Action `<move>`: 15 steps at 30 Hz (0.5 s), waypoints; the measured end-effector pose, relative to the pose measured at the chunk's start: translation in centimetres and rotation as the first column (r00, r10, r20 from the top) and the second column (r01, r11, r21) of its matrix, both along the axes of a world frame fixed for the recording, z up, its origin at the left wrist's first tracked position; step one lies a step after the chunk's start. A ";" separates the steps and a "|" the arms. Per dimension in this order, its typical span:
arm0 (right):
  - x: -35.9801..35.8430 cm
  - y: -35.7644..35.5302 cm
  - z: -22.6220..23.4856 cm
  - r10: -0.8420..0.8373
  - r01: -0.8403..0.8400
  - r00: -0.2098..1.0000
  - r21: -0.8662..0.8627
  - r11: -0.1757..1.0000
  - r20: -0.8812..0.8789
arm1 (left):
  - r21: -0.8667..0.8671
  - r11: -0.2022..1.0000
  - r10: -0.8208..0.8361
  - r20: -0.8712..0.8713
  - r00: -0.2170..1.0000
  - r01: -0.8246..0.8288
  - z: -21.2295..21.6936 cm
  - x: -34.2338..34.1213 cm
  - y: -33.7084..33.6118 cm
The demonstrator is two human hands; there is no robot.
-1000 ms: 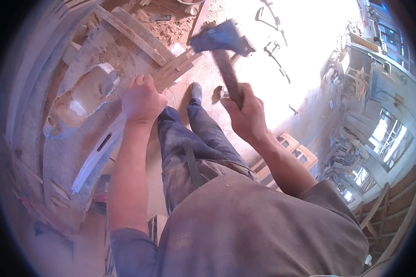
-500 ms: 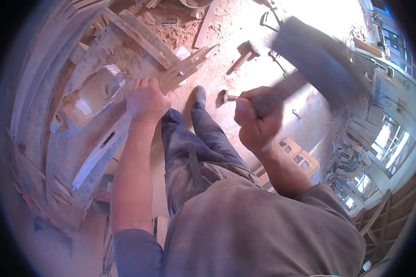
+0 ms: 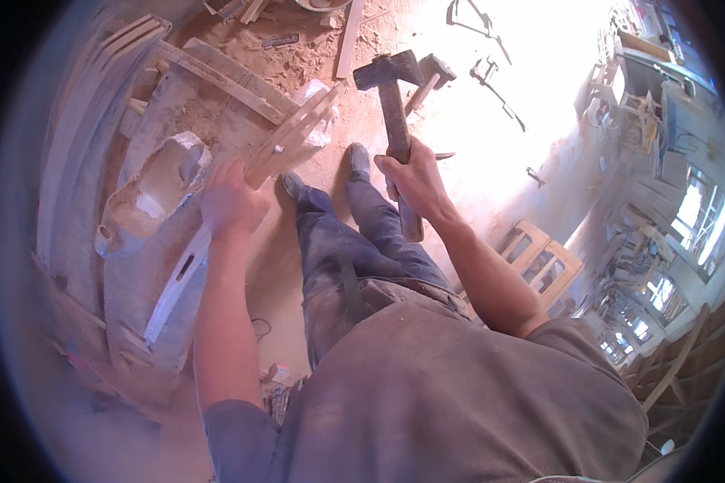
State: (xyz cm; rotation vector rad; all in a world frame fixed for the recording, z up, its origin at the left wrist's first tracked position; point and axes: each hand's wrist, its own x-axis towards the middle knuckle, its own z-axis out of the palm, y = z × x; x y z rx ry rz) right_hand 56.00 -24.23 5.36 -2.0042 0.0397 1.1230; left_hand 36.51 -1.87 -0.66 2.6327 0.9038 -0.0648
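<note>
Standing person, view straight down over torso and legs. Right hand (image 3: 415, 181), centre of the frame, is clamped round the wooden handle of a hatchet (image 3: 395, 105); the grip sits about mid-handle, with the butt end sticking out below the fist. The dark head points to the upper part of the frame, raised above the floor (image 3: 491, 137), which suits a short, controlled chop rather than a full swing.

Left hand (image 3: 232, 201), left of centre, is closed on the lower end of a pale wooden slat piece (image 3: 294, 133). The piece runs up and to the right from the fist, tilted, its far end over the chopping block surface (image 3: 217, 121) at upper left; held this way the working end stays well apart from the fingers. Whether the tip rests on the block cannot be told.

Hands are apart, one on each side of the legs.

Beside the left hand: a hollowed, pale carved blank (image 3: 149, 197) on the surface, and a long white slotted strip (image 3: 177, 278) below it. A second hammer-like tool (image 3: 431, 76) lies on the floor just beside the hatchet head. Wood chips at the top centre; a wooden chair frame (image 3: 540, 258) at the right.
</note>
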 end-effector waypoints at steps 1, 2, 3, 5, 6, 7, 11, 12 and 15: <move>0.0 0.0 -0.9 0.020 -0.021 1.000 -0.030 0.999 -0.010 | -0.029 1.000 -0.004 -0.050 0.999 0.003 0.9 -0.1 0.2; 0.0 -0.2 -2.0 0.041 -0.042 0.999 -0.059 0.997 -0.021 | -0.057 0.998 -0.009 -0.100 0.995 0.003 1.3 0.1 0.5; -0.2 0.1 -2.8 0.198 -0.190 0.966 -0.061 0.980 0.169 | -0.038 0.999 -0.017 -0.048 0.999 0.015 1.2 0.4 0.5; -0.4 -0.5 -3.2 0.150 -0.148 0.988 -0.057 0.987 0.036 | -0.001 0.999 -0.038 0.058 0.998 0.038 0.6 1.3 0.3; 0.1 -0.2 -2.4 0.131 -0.132 0.991 -0.058 0.989 -0.025 | 0.005 1.000 -0.030 0.051 0.998 0.029 0.7 2.2 0.1; 0.8 -0.2 -1.6 0.089 -0.091 0.995 -0.033 0.995 -0.052 | 0.003 1.000 -0.020 0.042 0.999 0.020 0.9 3.0 -0.4; 4.8 -0.3 2.0 -0.292 0.277 0.951 0.139 0.951 0.103 | -0.031 0.997 -0.063 0.160 0.985 0.069 1.0 3.4 -0.2; 6.0 -0.4 2.9 -0.412 0.367 0.902 0.273 0.889 0.130 | -0.068 0.996 -0.051 0.178 0.983 0.064 1.1 3.5 -0.1; 3.1 -0.4 0.5 -0.535 0.401 0.789 0.404 0.822 0.303 | -0.149 0.988 -0.010 0.216 0.976 0.043 1.1 4.2 0.2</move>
